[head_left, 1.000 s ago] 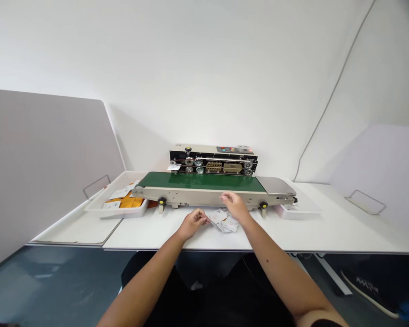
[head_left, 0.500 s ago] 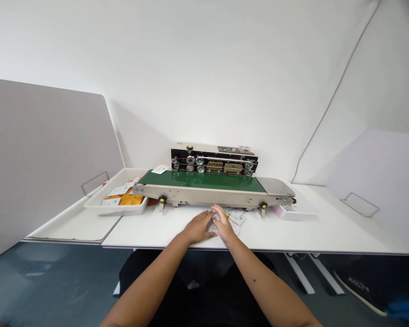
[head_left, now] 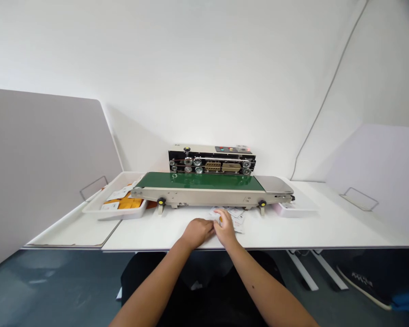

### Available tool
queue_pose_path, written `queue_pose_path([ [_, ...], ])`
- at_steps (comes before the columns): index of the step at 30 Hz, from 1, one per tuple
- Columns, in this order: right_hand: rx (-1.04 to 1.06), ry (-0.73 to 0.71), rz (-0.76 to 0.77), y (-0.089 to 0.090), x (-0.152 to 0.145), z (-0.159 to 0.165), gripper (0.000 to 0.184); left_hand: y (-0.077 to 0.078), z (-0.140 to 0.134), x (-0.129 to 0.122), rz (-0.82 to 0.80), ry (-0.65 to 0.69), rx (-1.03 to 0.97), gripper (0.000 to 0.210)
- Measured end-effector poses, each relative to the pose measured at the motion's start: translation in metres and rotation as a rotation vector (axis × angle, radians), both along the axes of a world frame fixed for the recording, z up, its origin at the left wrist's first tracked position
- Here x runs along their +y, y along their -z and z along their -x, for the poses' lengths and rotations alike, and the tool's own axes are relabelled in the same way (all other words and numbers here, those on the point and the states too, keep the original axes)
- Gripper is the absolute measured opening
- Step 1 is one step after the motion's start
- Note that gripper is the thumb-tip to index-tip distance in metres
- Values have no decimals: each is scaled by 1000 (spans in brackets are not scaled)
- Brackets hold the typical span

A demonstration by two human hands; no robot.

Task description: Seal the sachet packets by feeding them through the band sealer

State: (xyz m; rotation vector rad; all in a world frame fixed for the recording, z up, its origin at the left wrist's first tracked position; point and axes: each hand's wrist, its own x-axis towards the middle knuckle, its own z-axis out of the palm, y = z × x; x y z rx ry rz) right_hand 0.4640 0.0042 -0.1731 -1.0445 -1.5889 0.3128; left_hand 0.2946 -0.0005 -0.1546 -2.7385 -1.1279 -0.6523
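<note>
Near the front edge of the white table, my left hand (head_left: 198, 232) is closed, its fingers curled down and inward. My right hand (head_left: 225, 230) meets it at the fingertips, thumb and fingers bent into a pinch. What the fingers hold is hidden; a bit of orange shows between those of my right hand. Small white printed packets (head_left: 238, 221) lie loosely piled behind and beside my right hand. Just beyond them stands a band sealer (head_left: 211, 161) with a green conveyor belt (head_left: 204, 180).
Left of the sealer, a white bin (head_left: 92, 206) holds orange and white packets (head_left: 124, 201). Another white tray (head_left: 301, 209) sits under the conveyor's right end. Grey partitions (head_left: 44, 168) flank the table (head_left: 341, 227). A person's shoe (head_left: 363, 287) shows on the floor at right.
The fingers of both hands have curled in and come together at the tips. A white packet at the belt's left end is no longer on the belt.
</note>
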Motion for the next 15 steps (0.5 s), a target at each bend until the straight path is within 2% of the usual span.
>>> queue_pose_path([
  [2, 52, 49, -41, -3, -4, -2, 34, 1, 2, -1, -115, -75, -19, 28],
  [5, 139, 53, -83, -4, -12, -2, 30, 2, 11, 4, -237, -214, -178, 30],
  [7, 186, -26, 6, -4, -15, 2, 33, 2, 18, 9, -277, -273, -336, 32],
  [9, 250, -130, 191, -3, -15, 11, 46, 2, 24, 13, -302, -292, -477, 31],
  [12, 432, -288, 450, -8, -7, 25, 66, 1, 28, 16, -330, -202, -539, 26],
  [15, 638, -371, 514, -23, 0, 29, 67, 2, 28, 15, -353, -29, -484, 22],
])
